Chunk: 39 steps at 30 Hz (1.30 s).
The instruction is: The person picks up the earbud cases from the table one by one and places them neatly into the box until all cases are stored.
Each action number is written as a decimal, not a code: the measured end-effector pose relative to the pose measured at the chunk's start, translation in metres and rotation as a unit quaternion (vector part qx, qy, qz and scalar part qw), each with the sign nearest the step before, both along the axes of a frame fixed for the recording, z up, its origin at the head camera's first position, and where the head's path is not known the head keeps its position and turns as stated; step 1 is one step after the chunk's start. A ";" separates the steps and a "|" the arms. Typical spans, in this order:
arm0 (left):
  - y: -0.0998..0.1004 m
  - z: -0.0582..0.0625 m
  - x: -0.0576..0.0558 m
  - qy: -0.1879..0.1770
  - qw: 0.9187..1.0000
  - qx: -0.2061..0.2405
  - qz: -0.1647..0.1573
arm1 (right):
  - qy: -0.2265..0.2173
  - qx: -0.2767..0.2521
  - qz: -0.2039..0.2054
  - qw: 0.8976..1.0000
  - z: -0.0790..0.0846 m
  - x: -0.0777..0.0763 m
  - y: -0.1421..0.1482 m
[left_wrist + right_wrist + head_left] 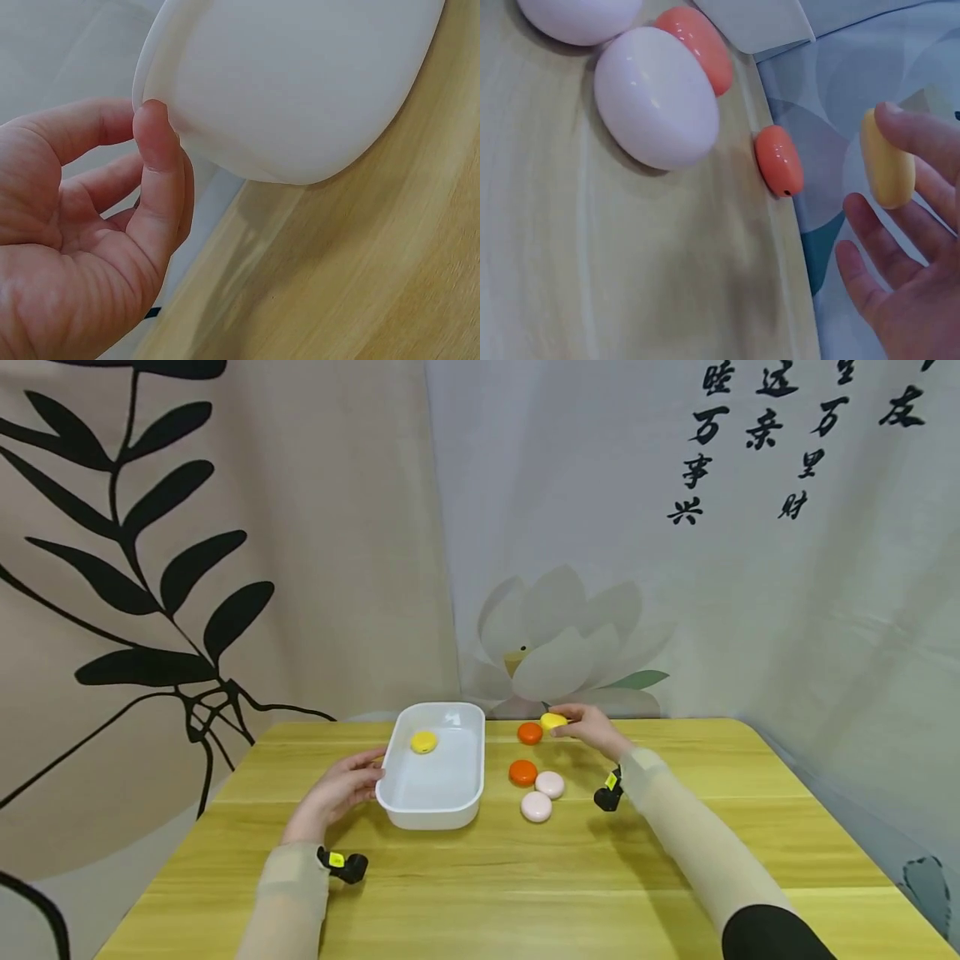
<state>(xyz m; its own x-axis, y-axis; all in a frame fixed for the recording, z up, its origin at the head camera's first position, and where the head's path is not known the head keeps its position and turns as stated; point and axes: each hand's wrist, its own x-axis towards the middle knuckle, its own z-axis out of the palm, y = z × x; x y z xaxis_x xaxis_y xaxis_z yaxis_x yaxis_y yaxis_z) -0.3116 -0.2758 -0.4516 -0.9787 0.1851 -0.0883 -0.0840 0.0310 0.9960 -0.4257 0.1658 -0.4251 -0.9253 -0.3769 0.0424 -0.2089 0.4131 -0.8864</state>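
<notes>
A white rectangular dish (431, 818) stands on the table, with one yellow rounded disc (423, 742) lying inside. At its left side, my left hand (345, 789) holds the rim between thumb and fingers; the left wrist view shows the fingertips (155, 131) right at the dish's edge (225, 142). My right hand (588, 729) pinches a second yellow disc (887, 161) near the table's far edge, raised above the surface. Just left of it lies an orange disc (529, 733). Closer in are another orange disc (522, 772) and two pale pink discs (550, 785).
The wooden table (480, 893) ends at a far edge close behind the dish and the right hand. A printed curtain (360, 527) with leaves, a lotus and writing hangs behind it. Small black cameras (609, 792) are strapped to both wrists.
</notes>
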 end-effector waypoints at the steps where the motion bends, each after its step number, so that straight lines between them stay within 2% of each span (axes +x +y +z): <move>1: 0.000 0.001 0.000 -0.002 1.000 0.001 0.001 | 0.002 0.000 -0.003 1.000 0.002 0.000 0.001; 11: 0.002 0.007 0.002 0.002 1.000 -0.028 0.001 | 0.014 0.002 0.000 1.000 0.017 0.003 0.000; 18: 0.000 0.009 0.005 -0.001 1.000 -0.021 0.001 | 0.025 0.002 0.006 1.000 0.025 0.001 -0.008; 27: 0.002 0.005 0.003 -0.012 1.000 -0.023 0.011 | 0.018 -0.010 0.018 1.000 0.038 0.000 -0.015; 31: 0.001 0.004 0.003 -0.007 1.000 -0.020 0.004 | 0.020 -0.011 0.022 0.999 0.040 -0.001 -0.019; 34: 0.000 0.004 0.003 -0.007 1.000 -0.015 0.002 | 0.017 -0.003 0.026 1.000 0.050 0.005 -0.022; 39: 0.000 0.004 0.002 -0.007 1.000 -0.016 0.002 | 0.014 -0.009 0.026 1.000 0.050 -0.002 -0.024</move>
<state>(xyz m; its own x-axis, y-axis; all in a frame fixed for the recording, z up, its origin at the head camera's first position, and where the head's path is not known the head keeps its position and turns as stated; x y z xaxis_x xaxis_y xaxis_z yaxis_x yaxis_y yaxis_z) -0.3100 -0.2757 -0.4476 -0.9781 0.1783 -0.1070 -0.0973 0.0625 0.9933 -0.4275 0.1414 -0.3756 -0.9032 -0.4227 0.0745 -0.2535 0.3853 -0.8873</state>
